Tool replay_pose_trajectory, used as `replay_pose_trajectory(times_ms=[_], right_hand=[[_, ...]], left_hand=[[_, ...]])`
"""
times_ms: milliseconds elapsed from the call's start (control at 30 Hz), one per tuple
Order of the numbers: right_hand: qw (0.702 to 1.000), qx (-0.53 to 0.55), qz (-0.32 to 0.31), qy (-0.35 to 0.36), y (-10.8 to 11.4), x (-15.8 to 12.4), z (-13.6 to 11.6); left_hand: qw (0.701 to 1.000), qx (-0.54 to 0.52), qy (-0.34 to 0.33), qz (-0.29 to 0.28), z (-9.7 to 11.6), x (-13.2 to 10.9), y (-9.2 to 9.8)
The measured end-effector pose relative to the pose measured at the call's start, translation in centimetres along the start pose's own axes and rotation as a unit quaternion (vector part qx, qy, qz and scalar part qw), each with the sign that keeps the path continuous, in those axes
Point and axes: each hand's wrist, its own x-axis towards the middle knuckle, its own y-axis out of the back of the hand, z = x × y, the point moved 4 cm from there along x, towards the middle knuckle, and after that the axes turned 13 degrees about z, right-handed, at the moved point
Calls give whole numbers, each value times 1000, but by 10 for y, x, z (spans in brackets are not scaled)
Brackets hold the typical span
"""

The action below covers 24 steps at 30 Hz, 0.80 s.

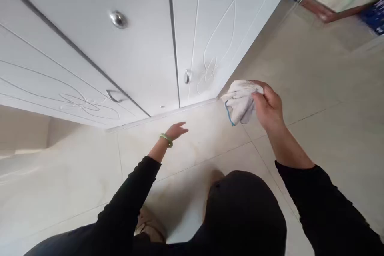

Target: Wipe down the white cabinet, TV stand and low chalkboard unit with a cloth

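Note:
My right hand is closed on a white cloth with a blue edge, pinching it between thumb and fingers. The cloth hangs bunched just off the cabinet's lower right corner, above the tiled floor. A green bangle circles my left wrist. My left hand hovers low in front of the cabinet, its fingers stretched out and holding nothing. Before me stands a white cabinet with grooved flower patterns, a round silver knob and small metal handles, one of them a curved handle.
Pale floor tiles spread around the cabinet and my bent knee. At the upper right are a brown-red edge strip and a dark blue item. A beige block-like surface lies left of the cabinet.

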Motion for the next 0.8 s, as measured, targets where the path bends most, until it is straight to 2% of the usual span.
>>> replay_pose_trajectory(times_ms=[167,267,333,433,500,567,633,700,800], right_hand=[[1000,1,-9,12,-2,-3,-4],[1000,-3,-16,7,-7,-7,0],[999,7,-31,-7,-18,-13,4],[991,63,-76,-85,-45,-28,9],[979,96,-108,-142,-63,-40,9],[973,91,-150,-148,-77,-48,6],[975,50,-187,-111,-83,-56,3],[975,18,-214,-61,-87,-64,1],[963,66,-259,-9,-99,-85,4]], left_hand=[[999,7,25,46,-8,11,12],[993,-86,0,78,-1,9,15],[976,-203,-62,48,16,0,8],[924,-344,-163,-41,52,-19,-13],[895,-409,-165,-59,67,-26,-26],[884,-451,-120,-19,70,-27,-32],[884,-457,-76,68,66,-24,-26],[883,-446,-70,129,63,-24,-16],[892,-423,-108,117,66,-29,-9]])
